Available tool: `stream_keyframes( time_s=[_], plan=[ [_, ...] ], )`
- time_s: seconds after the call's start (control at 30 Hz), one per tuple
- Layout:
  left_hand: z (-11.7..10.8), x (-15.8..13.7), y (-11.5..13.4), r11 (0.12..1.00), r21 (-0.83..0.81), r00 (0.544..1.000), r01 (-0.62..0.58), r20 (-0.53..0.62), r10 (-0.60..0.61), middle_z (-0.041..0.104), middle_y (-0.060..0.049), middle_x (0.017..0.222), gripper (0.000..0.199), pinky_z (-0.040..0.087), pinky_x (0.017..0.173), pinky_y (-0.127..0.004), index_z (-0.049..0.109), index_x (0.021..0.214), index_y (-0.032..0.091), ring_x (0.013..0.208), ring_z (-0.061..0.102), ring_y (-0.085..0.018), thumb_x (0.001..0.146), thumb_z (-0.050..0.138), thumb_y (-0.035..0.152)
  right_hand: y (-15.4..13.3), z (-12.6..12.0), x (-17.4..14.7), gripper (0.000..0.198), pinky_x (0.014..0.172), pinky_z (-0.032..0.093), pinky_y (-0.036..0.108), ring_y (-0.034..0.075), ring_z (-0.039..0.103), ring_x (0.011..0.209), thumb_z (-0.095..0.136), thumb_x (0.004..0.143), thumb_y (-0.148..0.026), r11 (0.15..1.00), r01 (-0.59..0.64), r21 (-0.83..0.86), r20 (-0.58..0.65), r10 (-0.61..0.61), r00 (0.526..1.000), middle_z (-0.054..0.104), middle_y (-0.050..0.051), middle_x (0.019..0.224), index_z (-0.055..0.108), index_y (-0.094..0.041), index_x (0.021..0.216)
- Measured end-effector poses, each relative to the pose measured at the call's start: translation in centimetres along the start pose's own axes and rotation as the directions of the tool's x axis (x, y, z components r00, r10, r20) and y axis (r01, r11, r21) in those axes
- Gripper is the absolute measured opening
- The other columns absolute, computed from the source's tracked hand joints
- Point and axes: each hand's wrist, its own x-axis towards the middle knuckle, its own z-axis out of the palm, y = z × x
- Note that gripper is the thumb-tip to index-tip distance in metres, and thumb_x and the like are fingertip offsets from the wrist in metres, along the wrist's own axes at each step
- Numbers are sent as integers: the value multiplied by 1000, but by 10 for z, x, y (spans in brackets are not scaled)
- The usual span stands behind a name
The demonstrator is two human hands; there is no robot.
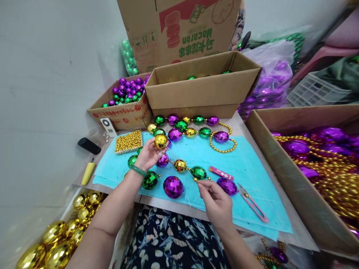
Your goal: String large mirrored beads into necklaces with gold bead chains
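Observation:
My left hand (148, 155), with a green bangle at its wrist, grips a large gold faceted bead (160, 141) above the blue cloth. A thin pale string (181, 161) runs from that bead to my right hand (215, 200). There my thumb and finger pinch the string close to a small gold bead (195, 179). Beneath the string lie a gold bead (180, 165) and a green bead (199, 172). A loose purple bead (173, 187) rests near the front edge, with a dark green bead (150, 180) beside my left wrist. Pink thread snips (254, 203) lie right of my right hand.
Behind lies a bead strand (175, 135) with gold loops. A tray of small gold beads (128, 141) stands left, near a yellow-handled tool (88, 172). Cardboard boxes (196, 93) line the back; another box (294, 186) of purple and gold beads borders the right. Large gold balls (54, 231) sit lower left.

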Motion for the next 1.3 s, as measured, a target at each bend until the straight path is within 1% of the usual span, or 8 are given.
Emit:
stream_keyframes(
  time_s=[0.33,0.57,0.63,0.7,0.77,0.8,1.0,1.3],
  plan=[
    [2,-19,-13,959,247,971,-140,226,84,66,-6,105,48,52,69,-26,61,111,20,86,64,-16,65,74,21,2,11,3,20,43,38,22,11,47,47,63,76,-36,994,-91,61,21,90,996,53,-1,53,65,-17,75],
    [2,-28,-17,823,557,898,-114,411,-155,64,-8,110,54,50,77,-28,64,113,22,88,64,-18,61,78,16,7,19,8,23,45,41,23,12,49,49,66,74,-39,965,-203,164,75,193,978,54,-1,53,64,-17,76],
    [-9,-15,-1,706,682,942,-192,330,-63,65,-8,107,43,50,69,-27,66,111,20,83,63,-19,68,73,22,10,16,10,23,45,42,23,12,50,49,66,73,-40,958,-226,178,67,218,974,55,-1,54,64,-17,76],
    [-30,7,21,486,842,967,-234,147,209,67,-8,95,27,49,66,-27,67,103,18,79,62,-18,78,62,28,13,12,11,23,46,42,23,11,50,50,66,73,-40,955,-231,188,47,226,973,55,-1,55,63,-17,76],
    [-57,31,43,182,978,865,-100,-5,502,67,-7,87,16,48,75,-28,68,90,16,84,61,-19,81,58,24,15,8,12,23,46,42,22,11,49,50,67,73,-39,953,-233,194,31,231,972,55,-1,55,63,-17,77],
    [-71,42,53,139,989,836,-54,-31,548,66,-8,88,11,45,84,-30,67,85,14,92,59,-20,79,59,19,16,6,12,23,46,41,22,11,49,50,67,73,-39,952,-236,197,26,236,971,55,-1,55,63,-16,77],
    [-128,80,73,29,996,854,82,-85,513,64,-9,82,8,33,100,-37,60,65,11,102,54,-26,67,62,4,20,9,14,22,46,39,22,10,47,49,66,74,-38,943,-257,210,40,255,966,54,-2,54,63,-16,77],
    [-131,82,72,-17,989,872,146,-120,475,61,-7,73,13,34,94,-36,58,62,11,99,55,-26,69,55,1,15,15,14,20,45,39,22,11,47,47,65,73,-37,946,-259,193,66,251,966,53,-2,52,62,-17,75]
  ],
)
